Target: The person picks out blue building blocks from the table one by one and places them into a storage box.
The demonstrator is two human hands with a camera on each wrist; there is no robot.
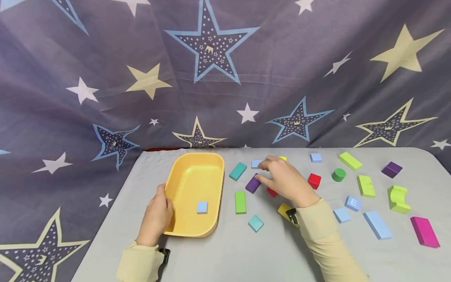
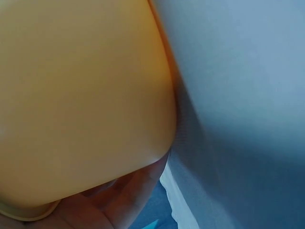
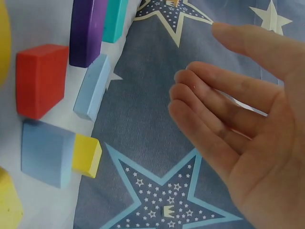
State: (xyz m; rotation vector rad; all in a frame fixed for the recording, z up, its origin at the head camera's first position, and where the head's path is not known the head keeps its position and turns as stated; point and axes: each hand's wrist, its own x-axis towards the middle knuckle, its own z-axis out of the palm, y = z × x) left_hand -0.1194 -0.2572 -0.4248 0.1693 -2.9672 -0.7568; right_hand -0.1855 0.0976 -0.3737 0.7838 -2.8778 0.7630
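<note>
My left hand [image 1: 155,217] grips the left side of a yellow plastic bin [image 1: 221,184], its thumb at the rim. Inside the bin lies one light blue block [image 1: 202,207]. Over the blocks to the right of the bin hovers my right hand [image 1: 287,180], fingers relaxed and slightly bent, holding nothing. Nearest its fingertips are a purple block [image 1: 253,184] and a light blue block [image 1: 256,163]. A red block [image 1: 271,192] is partly hidden below it. The right wrist view also shows a yellow block [image 3: 86,156] beside another light blue block [image 3: 47,153].
Near the bin lie a teal block [image 1: 237,171], a green block [image 1: 240,202] and a turquoise square [image 1: 256,223]. A yellow piece [image 1: 284,211] is partly under the right wrist. Several more blocks, including a magenta one [image 1: 425,232], spread rightward. A starry curtain [image 1: 225,98] hangs behind the table.
</note>
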